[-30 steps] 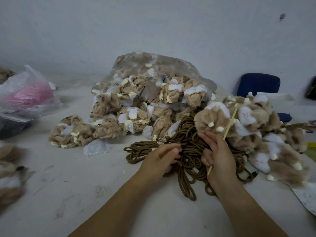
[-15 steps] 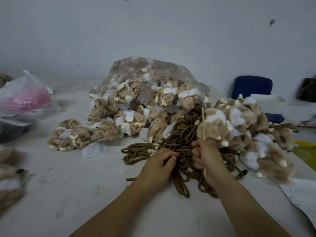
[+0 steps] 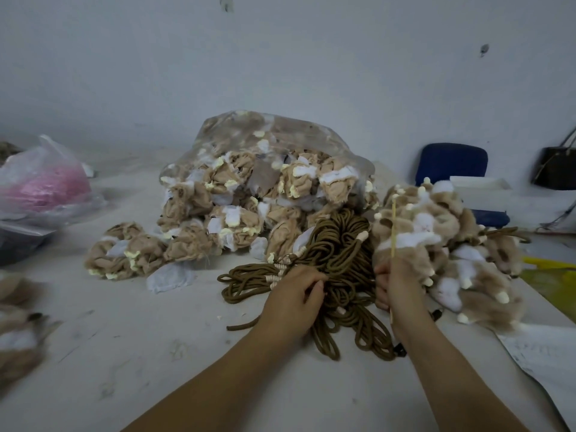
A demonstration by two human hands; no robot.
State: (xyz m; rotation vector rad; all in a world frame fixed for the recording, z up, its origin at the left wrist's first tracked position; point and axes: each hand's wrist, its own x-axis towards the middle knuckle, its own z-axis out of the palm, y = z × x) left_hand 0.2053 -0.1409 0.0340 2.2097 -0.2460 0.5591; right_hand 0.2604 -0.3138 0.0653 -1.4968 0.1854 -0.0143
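Note:
A tangled bundle of brown cords [image 3: 339, 260] with cream end pieces lies on the white table [image 3: 156, 353] in front of me. My left hand [image 3: 294, 299] rests on the cords with its fingers curled into the strands. My right hand [image 3: 396, 283] grips a thin wooden stick [image 3: 393, 227] that stands nearly upright, at the right edge of the cords. Just right of that hand is a heap of tan and white plush toys [image 3: 452, 244].
A clear plastic bag of inside-out tan plush skins [image 3: 265, 188] spills toward the cords, with a few skins [image 3: 131, 251] loose at its left. A bag with pink material [image 3: 43, 188] sits far left. A blue chair [image 3: 452, 163] and paper sheet [image 3: 545, 360] are at right.
My right hand has swung the stick from leaning right to nearly upright and shifted to the cords' right edge. My left hand stays on the cords.

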